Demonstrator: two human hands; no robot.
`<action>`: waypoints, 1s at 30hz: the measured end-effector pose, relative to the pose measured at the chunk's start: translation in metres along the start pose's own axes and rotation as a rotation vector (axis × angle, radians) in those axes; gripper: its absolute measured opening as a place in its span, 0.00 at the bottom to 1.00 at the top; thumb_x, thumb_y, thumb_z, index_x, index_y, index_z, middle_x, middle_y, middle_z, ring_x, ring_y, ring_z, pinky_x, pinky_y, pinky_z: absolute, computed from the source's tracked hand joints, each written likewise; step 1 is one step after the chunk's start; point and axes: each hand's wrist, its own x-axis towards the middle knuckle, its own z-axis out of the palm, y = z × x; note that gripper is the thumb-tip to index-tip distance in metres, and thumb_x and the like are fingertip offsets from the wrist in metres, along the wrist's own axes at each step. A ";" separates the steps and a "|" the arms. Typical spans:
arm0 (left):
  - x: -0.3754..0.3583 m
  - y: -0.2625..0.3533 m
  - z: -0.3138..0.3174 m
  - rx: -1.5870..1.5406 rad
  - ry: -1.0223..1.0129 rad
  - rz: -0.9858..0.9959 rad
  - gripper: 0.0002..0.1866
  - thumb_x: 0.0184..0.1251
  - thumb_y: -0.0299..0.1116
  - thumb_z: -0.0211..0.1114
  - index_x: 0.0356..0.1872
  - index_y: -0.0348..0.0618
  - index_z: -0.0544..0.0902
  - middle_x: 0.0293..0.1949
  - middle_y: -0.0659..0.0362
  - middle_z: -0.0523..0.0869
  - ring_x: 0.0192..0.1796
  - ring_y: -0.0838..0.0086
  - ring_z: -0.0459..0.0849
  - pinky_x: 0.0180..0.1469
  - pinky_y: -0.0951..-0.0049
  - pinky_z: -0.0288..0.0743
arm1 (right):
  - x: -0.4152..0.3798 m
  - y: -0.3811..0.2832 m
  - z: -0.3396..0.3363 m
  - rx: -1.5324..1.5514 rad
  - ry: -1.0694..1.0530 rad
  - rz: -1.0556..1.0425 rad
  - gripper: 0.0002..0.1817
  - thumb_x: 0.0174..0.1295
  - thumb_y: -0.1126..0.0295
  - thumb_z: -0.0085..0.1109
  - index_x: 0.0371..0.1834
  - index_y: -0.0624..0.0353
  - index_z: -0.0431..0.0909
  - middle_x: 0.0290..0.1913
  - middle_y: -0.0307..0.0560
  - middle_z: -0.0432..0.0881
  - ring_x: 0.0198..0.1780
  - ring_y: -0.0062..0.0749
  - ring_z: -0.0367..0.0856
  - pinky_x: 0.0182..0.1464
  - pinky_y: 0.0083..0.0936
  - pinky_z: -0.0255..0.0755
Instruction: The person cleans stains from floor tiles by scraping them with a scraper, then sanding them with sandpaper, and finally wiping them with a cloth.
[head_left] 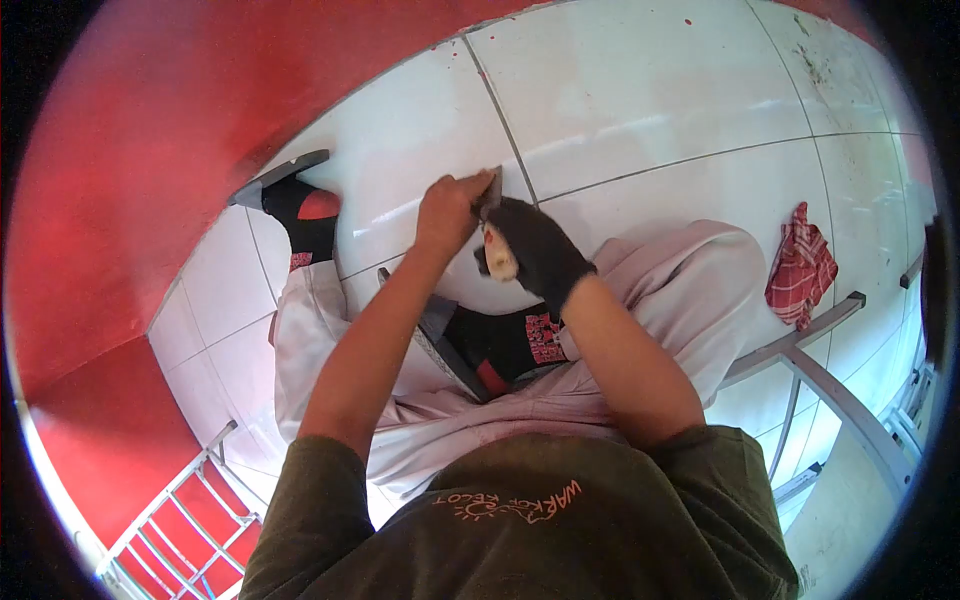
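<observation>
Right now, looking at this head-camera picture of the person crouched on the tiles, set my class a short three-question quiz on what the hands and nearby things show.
1. True or false: the right hand wears a dark glove.
2. Which lies on the white tiled floor to the person's right? A) a red checked cloth B) a blue bucket C) a coiled hose
3. In a few words, what do both hands meet on?

Key
1. True; the left hand is bare.
2. A, the red checked cloth.
3. A small dark flat tool, held between them over the floor; what sort cannot be told.
</observation>
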 end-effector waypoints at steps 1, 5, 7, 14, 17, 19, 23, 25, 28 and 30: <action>-0.003 0.006 -0.001 -0.001 0.005 -0.005 0.25 0.46 0.23 0.65 0.51 0.51 0.81 0.42 0.54 0.85 0.33 0.60 0.78 0.40 0.64 0.75 | -0.025 -0.008 0.010 0.008 0.006 0.052 0.13 0.61 0.67 0.55 0.48 0.56 0.71 0.30 0.42 0.75 0.26 0.27 0.77 0.24 0.25 0.71; -0.014 0.034 0.009 -0.126 0.016 0.007 0.25 0.44 0.20 0.63 0.49 0.46 0.81 0.43 0.53 0.84 0.36 0.60 0.80 0.43 0.64 0.74 | -0.075 -0.015 0.003 -0.020 0.077 0.075 0.25 0.61 0.68 0.53 0.62 0.55 0.62 0.33 0.44 0.76 0.21 0.26 0.73 0.19 0.22 0.66; -0.012 0.048 0.019 -0.156 0.043 0.061 0.24 0.43 0.19 0.62 0.48 0.45 0.81 0.44 0.53 0.84 0.37 0.60 0.81 0.44 0.63 0.74 | -0.088 -0.011 -0.018 0.040 0.103 0.022 0.24 0.61 0.69 0.54 0.61 0.54 0.63 0.34 0.44 0.76 0.20 0.25 0.71 0.18 0.21 0.64; 0.013 0.071 0.043 -0.040 0.166 0.112 0.16 0.53 0.24 0.55 0.45 0.41 0.79 0.48 0.52 0.82 0.49 0.61 0.81 0.52 0.62 0.73 | -0.073 -0.024 -0.052 0.139 0.223 -0.006 0.22 0.60 0.69 0.54 0.59 0.53 0.66 0.34 0.42 0.76 0.18 0.23 0.67 0.16 0.17 0.58; 0.031 0.061 0.034 -0.028 0.113 0.094 0.16 0.55 0.25 0.54 0.46 0.42 0.79 0.49 0.52 0.82 0.50 0.61 0.81 0.51 0.63 0.73 | -0.049 -0.012 -0.060 -0.265 0.106 -0.318 0.20 0.61 0.68 0.54 0.57 0.51 0.69 0.32 0.38 0.74 0.20 0.22 0.68 0.19 0.16 0.61; 0.031 0.067 0.022 -0.064 -0.029 0.050 0.16 0.54 0.25 0.55 0.45 0.42 0.79 0.49 0.53 0.82 0.49 0.62 0.81 0.51 0.64 0.74 | -0.050 -0.008 -0.061 -0.429 0.029 -0.497 0.19 0.61 0.67 0.53 0.57 0.51 0.70 0.29 0.35 0.72 0.19 0.20 0.67 0.20 0.14 0.62; 0.009 0.073 0.037 -0.083 0.116 0.154 0.14 0.54 0.23 0.55 0.43 0.40 0.80 0.46 0.51 0.83 0.46 0.60 0.82 0.49 0.63 0.74 | -0.080 -0.031 -0.032 0.278 0.236 0.011 0.20 0.61 0.70 0.53 0.57 0.53 0.69 0.38 0.41 0.76 0.32 0.27 0.74 0.27 0.19 0.69; 0.020 0.070 0.036 -0.108 0.099 0.126 0.14 0.53 0.23 0.55 0.42 0.39 0.80 0.45 0.51 0.83 0.45 0.59 0.82 0.48 0.62 0.74 | -0.081 -0.031 -0.035 0.181 0.285 -0.004 0.19 0.62 0.68 0.52 0.57 0.54 0.69 0.36 0.41 0.75 0.33 0.26 0.74 0.27 0.19 0.68; 0.047 0.059 0.029 -0.145 0.133 0.121 0.13 0.53 0.23 0.55 0.41 0.39 0.81 0.42 0.51 0.84 0.43 0.59 0.82 0.46 0.62 0.74 | -0.045 -0.032 -0.051 0.164 0.072 -0.115 0.18 0.63 0.68 0.52 0.57 0.54 0.69 0.37 0.42 0.76 0.33 0.28 0.74 0.28 0.20 0.70; 0.059 0.056 0.021 -0.088 0.074 0.103 0.12 0.53 0.23 0.56 0.40 0.39 0.81 0.41 0.52 0.84 0.42 0.58 0.82 0.45 0.62 0.74 | -0.033 -0.042 -0.051 0.382 -0.016 -0.040 0.18 0.64 0.68 0.52 0.57 0.55 0.69 0.37 0.42 0.76 0.33 0.28 0.75 0.30 0.22 0.71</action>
